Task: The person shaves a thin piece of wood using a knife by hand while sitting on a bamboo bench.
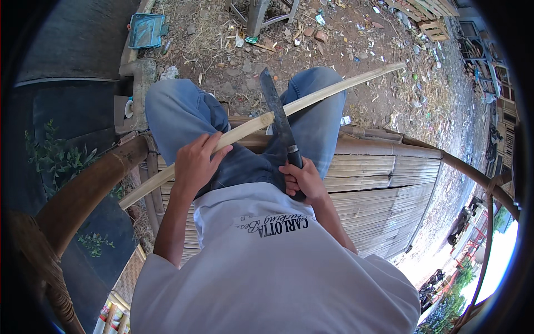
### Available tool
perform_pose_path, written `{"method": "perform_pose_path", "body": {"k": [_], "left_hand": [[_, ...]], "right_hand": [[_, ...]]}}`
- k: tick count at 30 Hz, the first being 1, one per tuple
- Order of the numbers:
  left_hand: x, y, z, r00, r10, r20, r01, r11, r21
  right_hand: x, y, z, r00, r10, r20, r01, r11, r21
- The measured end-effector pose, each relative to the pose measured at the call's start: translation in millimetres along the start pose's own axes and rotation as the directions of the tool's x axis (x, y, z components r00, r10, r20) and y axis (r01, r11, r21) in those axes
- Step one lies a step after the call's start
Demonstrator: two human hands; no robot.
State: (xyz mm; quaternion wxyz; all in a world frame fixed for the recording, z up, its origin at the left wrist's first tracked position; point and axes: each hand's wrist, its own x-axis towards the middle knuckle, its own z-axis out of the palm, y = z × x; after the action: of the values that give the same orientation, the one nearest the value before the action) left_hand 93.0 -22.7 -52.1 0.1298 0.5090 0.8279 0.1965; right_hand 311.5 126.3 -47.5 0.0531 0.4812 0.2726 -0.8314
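Note:
A long pale bamboo strip lies slantwise across my thighs, from low on the left to high on the right. My left hand grips it near my left thigh, fingers over the top and thumb along the near side. My right hand is closed round the black handle of a machete in front of my lap. Its dark blade points away from me and crosses the strip just right of a raised node. Whether the edge touches or cuts into the strip, I cannot tell.
I sit on a slatted bamboo bench with curved bamboo poles at its sides. Ahead, litter covers the dirt ground. A wooden stool and a blue plastic basket stand beyond my knees. A dark wall is at left.

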Motion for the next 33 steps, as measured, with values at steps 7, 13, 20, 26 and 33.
{"method": "perform_pose_path", "body": {"k": [7, 13, 20, 26, 33], "left_hand": [[28.3, -14.2, 19.8, 0.991, 0.132, -0.017, -0.130, 0.988, 0.078], [20.2, -17.2, 28.3, 0.998, 0.040, -0.057, -0.039, 0.999, 0.017], [26.7, -18.6, 30.7, 0.999, 0.047, -0.003, -0.047, 0.999, 0.010], [21.1, -21.7, 27.0, 0.999, 0.029, 0.024, -0.029, 0.999, 0.020], [28.6, -14.1, 31.2, 0.999, 0.036, -0.011, -0.036, 0.999, 0.013]], "right_hand": [[7.0, -23.3, -5.4, 0.989, -0.083, -0.121, 0.070, 0.992, -0.104], [-15.3, -74.2, -39.8, 0.851, -0.399, -0.341, 0.272, 0.891, -0.363], [6.2, -15.2, -1.4, 0.788, -0.411, -0.459, 0.561, 0.787, 0.259], [-20.6, -42.3, -24.7, 0.938, -0.246, -0.243, 0.300, 0.929, 0.219], [-1.7, -43.2, -10.0, 0.722, -0.515, -0.463, 0.673, 0.677, 0.297]]}}
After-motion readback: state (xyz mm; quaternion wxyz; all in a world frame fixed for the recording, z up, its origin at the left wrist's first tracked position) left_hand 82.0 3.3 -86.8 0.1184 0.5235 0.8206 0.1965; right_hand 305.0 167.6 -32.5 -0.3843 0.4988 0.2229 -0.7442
